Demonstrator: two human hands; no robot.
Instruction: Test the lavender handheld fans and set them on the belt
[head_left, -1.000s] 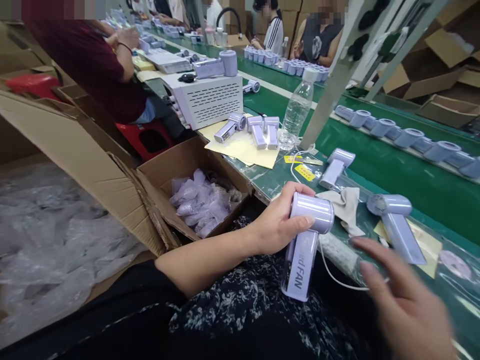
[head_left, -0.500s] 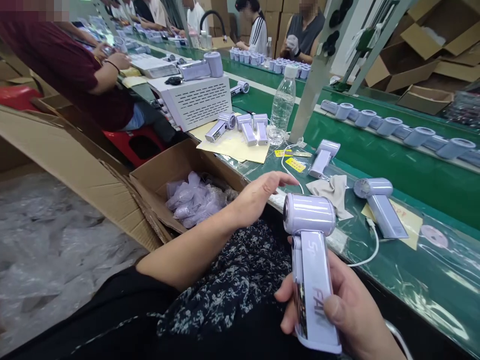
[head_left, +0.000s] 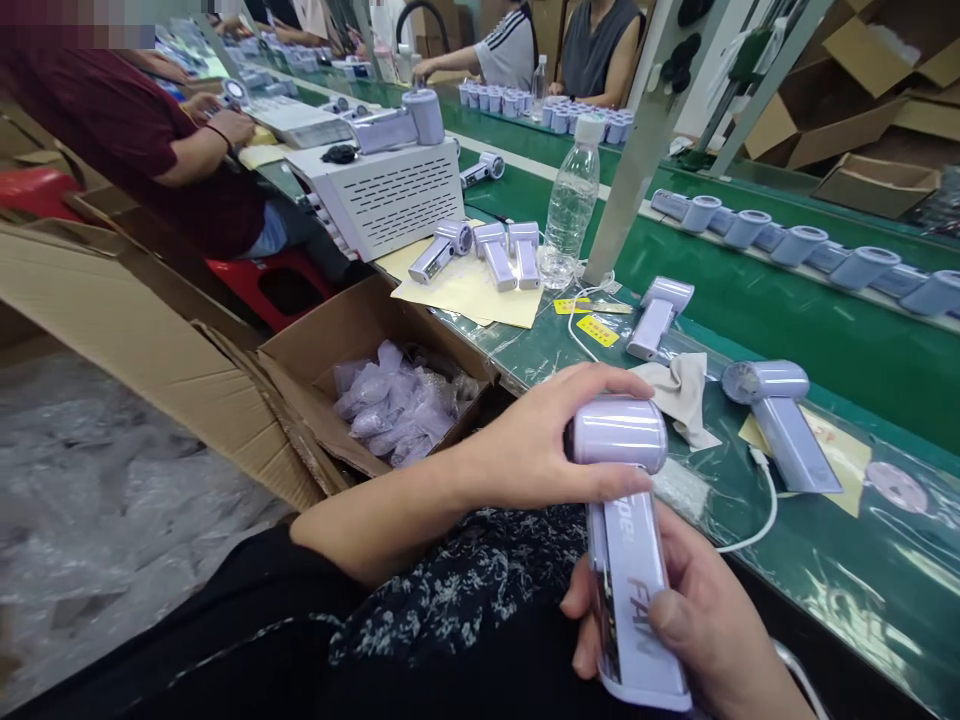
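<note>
A lavender handheld fan point(head_left: 637, 590) with "FAN" lettering on its handle stands tilted over my lap. My right hand point(head_left: 705, 600) is wrapped round the lower handle, thumb across the lettering. Around the fan's round head curves my left hand point(head_left: 555, 435), its fingers over the top and its thumb along the underside. Just beyond lie a grey cloth point(head_left: 679, 395) and a white charging cable point(head_left: 766, 500). Another lavender fan point(head_left: 787, 420) rests on a yellow paper to the right, and one more fan point(head_left: 658, 315) lies behind the cloth.
An open cardboard box point(head_left: 300, 350) with bagged lavender parts stands at my left. On the green table are a water bottle point(head_left: 571, 205), several fans on yellow paper point(head_left: 465, 300) and a white vented box point(head_left: 382, 205). A metal post point(head_left: 630, 160) rises behind. Co-workers sit along the line.
My left hand has moved right and closed round the fan's head, where before it hovered beside it. My right hand keeps its hold on the handle. The view has shifted slightly.
</note>
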